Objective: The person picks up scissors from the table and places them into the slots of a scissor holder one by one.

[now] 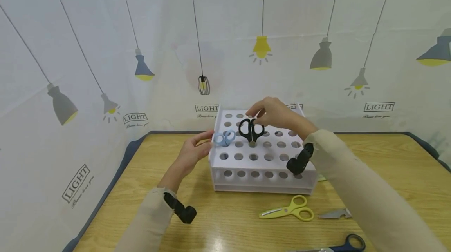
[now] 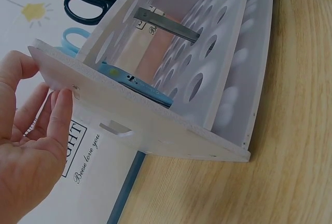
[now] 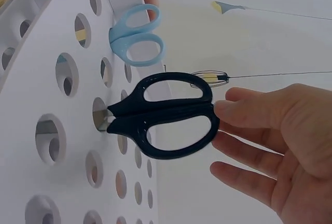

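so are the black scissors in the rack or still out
In. The black scissors stand blades-down in a hole of the white rack, only the handles showing. The right hand touches a handle loop.

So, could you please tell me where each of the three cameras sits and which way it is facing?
Head: on the person's head, looking forward and down at the white rack on the table; both forearms and hands show.
Left wrist: beside the rack's left end, looking along it; left hand shows.
Right wrist: above the rack top, looking across it; right hand shows.
All three share the black scissors and the light blue scissors.
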The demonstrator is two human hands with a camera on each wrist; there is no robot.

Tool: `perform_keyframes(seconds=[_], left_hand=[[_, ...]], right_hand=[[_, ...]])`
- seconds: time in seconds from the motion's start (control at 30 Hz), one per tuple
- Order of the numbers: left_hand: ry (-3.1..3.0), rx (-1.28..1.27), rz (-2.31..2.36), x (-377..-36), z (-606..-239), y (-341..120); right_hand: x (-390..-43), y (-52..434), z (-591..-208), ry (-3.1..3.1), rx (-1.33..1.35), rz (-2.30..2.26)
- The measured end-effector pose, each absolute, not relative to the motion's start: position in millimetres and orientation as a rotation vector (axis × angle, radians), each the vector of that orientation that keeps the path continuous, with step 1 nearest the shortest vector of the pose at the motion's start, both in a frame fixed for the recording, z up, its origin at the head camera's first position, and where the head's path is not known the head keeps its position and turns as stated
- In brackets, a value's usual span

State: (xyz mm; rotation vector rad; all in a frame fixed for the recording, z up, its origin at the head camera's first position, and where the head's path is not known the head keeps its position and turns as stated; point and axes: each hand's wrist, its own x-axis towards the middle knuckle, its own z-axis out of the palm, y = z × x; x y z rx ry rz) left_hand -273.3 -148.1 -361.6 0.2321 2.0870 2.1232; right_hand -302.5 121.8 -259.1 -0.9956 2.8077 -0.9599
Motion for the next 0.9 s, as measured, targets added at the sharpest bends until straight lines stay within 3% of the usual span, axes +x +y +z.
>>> perform_keyframes(seconds=[0.43, 0.9], left_hand=[[2.074, 0.231, 2.126, -273.3, -362.9, -148.1], [2.073, 0.199, 2.101, -272.7, -360.5, -146.6]], right_hand=[[-277.6, 160.9, -249.2, 2.878, -1.112, -0.854], [-227.8, 195.7, -251.9, 2.909, -1.209, -0.666]])
